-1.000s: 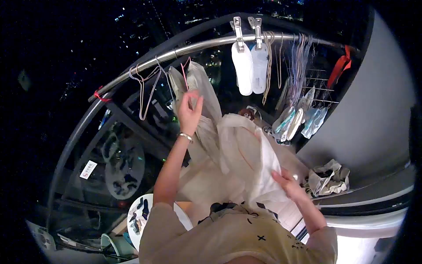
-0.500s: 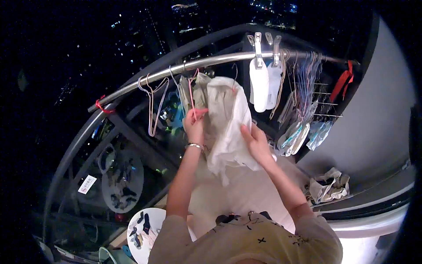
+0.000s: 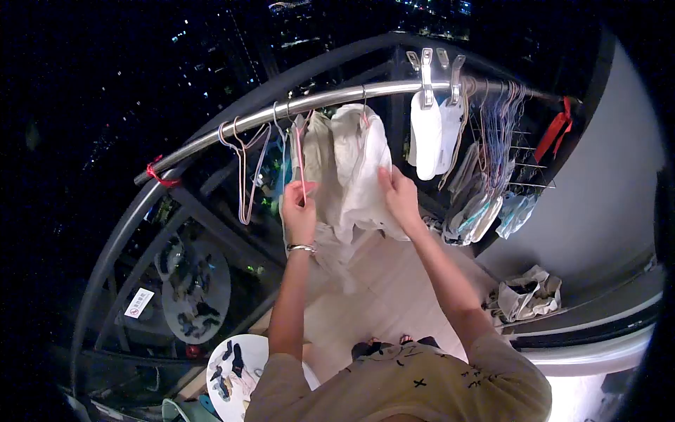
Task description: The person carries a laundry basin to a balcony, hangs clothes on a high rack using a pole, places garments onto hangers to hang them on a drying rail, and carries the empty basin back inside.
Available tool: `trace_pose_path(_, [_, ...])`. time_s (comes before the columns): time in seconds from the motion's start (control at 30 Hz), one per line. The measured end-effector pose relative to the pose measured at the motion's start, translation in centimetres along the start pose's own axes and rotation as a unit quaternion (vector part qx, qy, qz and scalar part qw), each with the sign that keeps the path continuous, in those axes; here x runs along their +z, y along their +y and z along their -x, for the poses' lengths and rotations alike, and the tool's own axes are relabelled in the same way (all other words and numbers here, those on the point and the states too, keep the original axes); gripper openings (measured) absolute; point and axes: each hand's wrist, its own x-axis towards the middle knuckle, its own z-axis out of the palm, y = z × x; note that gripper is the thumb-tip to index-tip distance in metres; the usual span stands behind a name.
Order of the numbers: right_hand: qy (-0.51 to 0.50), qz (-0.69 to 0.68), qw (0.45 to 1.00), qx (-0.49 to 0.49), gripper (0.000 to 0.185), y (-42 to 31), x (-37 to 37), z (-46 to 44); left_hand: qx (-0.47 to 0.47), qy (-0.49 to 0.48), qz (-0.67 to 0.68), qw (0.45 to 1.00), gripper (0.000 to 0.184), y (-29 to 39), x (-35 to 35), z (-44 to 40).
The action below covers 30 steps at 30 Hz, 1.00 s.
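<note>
A white garment [image 3: 362, 155] hangs from the metal rail [image 3: 327, 96] on a hanger whose hook sits over the bar. My right hand [image 3: 401, 200] is closed on the garment's right edge. Further left, my left hand [image 3: 299, 214] pinches the lower part of a pink clothes hanger [image 3: 299, 155]. Between the two hangs a grey-beige garment [image 3: 318, 144], partly covered by the white one. Thin pale cloth drapes down behind my left wrist, and I cannot tell which garment it belongs to.
Bare hangers [image 3: 244, 176] hang at the left. White insoles [image 3: 426, 141] are clipped on the right, beside a bunch of thin hangers [image 3: 498, 133]. Below stand a white round table [image 3: 218, 394] with small dark items and a cloth bag [image 3: 527, 295] by the wall.
The white garment has moved up and left, and its hanger hook now rests on the rail. My right hand has risen with it; my left hand has shifted slightly lower and left.
</note>
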Motion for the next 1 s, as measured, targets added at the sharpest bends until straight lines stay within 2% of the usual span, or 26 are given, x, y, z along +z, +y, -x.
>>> trace_pose_path(0.07, [0.004, 0.05, 0.999, -0.007, 0.037, -0.7, -1.0, 0.1, 0.107, 0.058, -0.186, 0.975, 0.035, 2.5, 0.5, 1.0])
trace_pose_path(0.1, [0.018, 0.076, 0.997, -0.011, 0.037, -0.5, -1.0, 0.3, 0.161, 0.084, -0.277, 0.944, 0.036, 4.2, 0.7, 1.5])
trace_pose_path(0.13, [0.033, 0.102, 0.994, -0.017, 0.036, -0.4, -0.9, 0.3, 0.232, 0.062, -0.405, 0.882, 0.044, 5.6, 0.8, 2.0])
trace_pose_path(0.23, [0.087, 0.104, 0.991, -0.019, 0.034, -0.3, -0.6, 0.6, 0.322, -0.038, -0.439, 0.838, 0.045, 6.6, 2.7, 4.2])
trace_pose_path(0.3, [0.101, 0.097, 0.99, -0.013, 0.032, -0.2, -0.6, 1.2, 0.217, -0.075, -0.249, 0.941, 0.044, 5.8, 5.5, 5.8])
trace_pose_path(0.33, [0.097, 0.102, 0.99, -0.009, 0.031, -0.1, -0.6, 1.6, 0.159, -0.091, -0.148, 0.972, 0.044, 5.0, 6.6, 6.3])
trace_pose_path(0.43, [0.089, 0.089, 0.991, -0.037, 0.025, 0.4, -0.7, 3.1, 0.071, -0.002, -0.107, 0.992, 0.038, 1.5, 8.8, 5.8])
trace_pose_path(0.47, [0.087, 0.081, 0.992, -0.053, 0.024, 0.7, -0.9, 3.8, 0.018, 0.002, -0.047, 0.999, 0.035, 0.2, 9.1, 5.1])
trace_pose_path(0.53, [0.08, 0.118, 0.973, -0.184, 0.023, 2.0, -1.6, 5.5, -0.087, 0.009, 0.074, 0.993, 0.031, -1.6, 9.1, 3.5])
trace_pose_path(0.57, [0.077, 0.135, 0.956, -0.249, 0.023, 2.8, -1.8, 6.1, -0.077, 0.005, 0.056, 0.995, 0.029, -0.9, 9.0, 3.2])
trace_pose_path(0.63, [0.083, 0.123, 0.962, -0.23, 0.025, 4.1, -1.2, 7.5, -0.061, -0.005, 0.016, 0.998, 0.027, 0.2, 8.7, 2.9])
trace_pose_path(0.73, [0.016, 0.114, 0.979, -0.17, 0.025, 6.0, -0.6, 9.1, -0.07, -0.003, 0.144, 0.987, 0.02, -1.1, 9.0, 2.6])
trace_pose_path(0.83, [0.067, 0.072, 0.971, -0.217, 0.026, 7.9, -0.5, 9.7, -0.081, -0.014, 0.303, 0.949, 0.02, 1.5, 8.7, 3.0])
trace_pose_path(0.87, [0.072, 0.078, 0.973, -0.204, 0.025, 9.0, -0.5, 10.1, -0.087, -0.02, 0.364, 0.927, 0.023, 2.2, 8.5, 3.0])
trace_pose_path(0.97, [0.078, 0.088, 0.978, -0.173, 0.021, 11.2, -0.6, 11.5, -0.077, -0.025, 0.431, 0.899, 0.032, 1.3, 7.5, 1.9])
trace_pose_path(1.0, [0.079, 0.086, 0.979, -0.166, 0.022, 11.4, -0.5, 11.7, -0.053, -0.043, 0.393, 0.917, 0.029, 1.1, 7.2, 1.4])
